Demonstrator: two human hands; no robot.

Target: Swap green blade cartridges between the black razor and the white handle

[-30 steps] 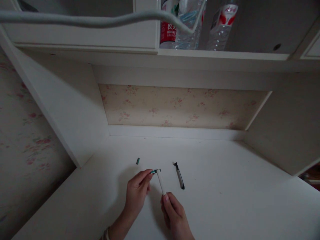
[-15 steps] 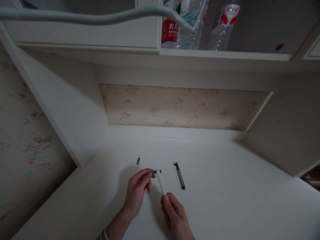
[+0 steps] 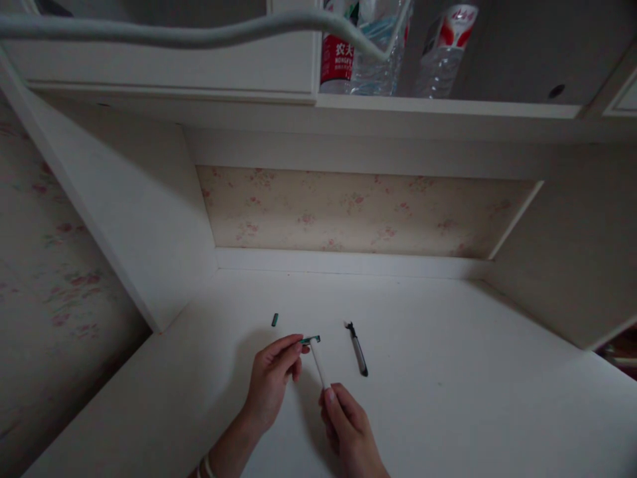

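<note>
My right hand (image 3: pixel 346 428) is closed around the lower end of a slim white razor handle (image 3: pixel 319 363) that points up and away from me. At its far end sits a small green head (image 3: pixel 309 340), which the fingertips of my left hand (image 3: pixel 273 380) pinch. A second razor with a black and white handle (image 3: pixel 357 348) lies on the white desk (image 3: pixel 448 385) just right of my hands. A small green piece (image 3: pixel 274 319) lies on the desk up and left of my left hand.
The desk sits in a white alcove with floral wallpaper (image 3: pixel 358 212) at the back and side panels left and right. Water bottles (image 3: pixel 378 46) stand on the shelf above, and a grey cable (image 3: pixel 199 33) crosses the top.
My left fingers have curled slightly tighter on the green head. The white handle, the other razor and the green piece stay where they were.
</note>
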